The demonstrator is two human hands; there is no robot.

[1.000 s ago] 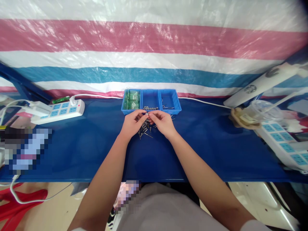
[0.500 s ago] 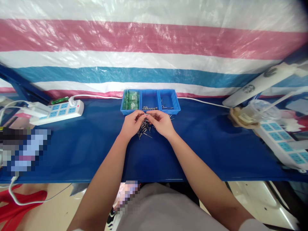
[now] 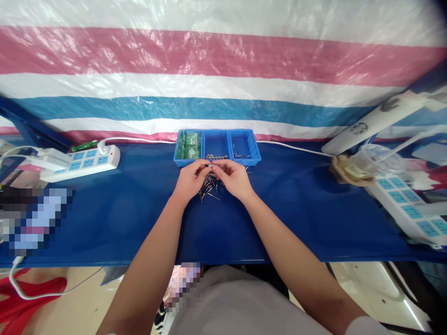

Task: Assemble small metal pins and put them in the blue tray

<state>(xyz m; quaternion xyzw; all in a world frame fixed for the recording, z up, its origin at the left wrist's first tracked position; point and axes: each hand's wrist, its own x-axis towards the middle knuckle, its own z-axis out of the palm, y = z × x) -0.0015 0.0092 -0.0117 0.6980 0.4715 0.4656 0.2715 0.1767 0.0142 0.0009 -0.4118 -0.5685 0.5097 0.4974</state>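
Note:
My left hand (image 3: pixel 191 179) and my right hand (image 3: pixel 233 177) meet fingertip to fingertip over a small heap of thin metal pins (image 3: pixel 208 189) on the blue table (image 3: pixel 115 209). Both hands are pinched closed on a tiny metal piece between them, too small to name. Just beyond the fingers stands a blue three-compartment tray (image 3: pixel 217 147). Its left compartment holds green parts (image 3: pixel 190 144), the middle one a row of small metal pieces (image 3: pixel 216 157), and the right one a few pins (image 3: pixel 240 153).
A white power strip (image 3: pixel 82 163) with a plugged-in cable lies at the far left. Another power strip (image 3: pixel 408 209), a clear plastic cup (image 3: pixel 375 164) and a white lamp arm (image 3: pixel 373 123) crowd the right end. A striped tarp (image 3: pixel 223 70) hangs behind the table.
Both hands have stayed pinched together over the pins, with only small finger movement. The view has shifted very slightly.

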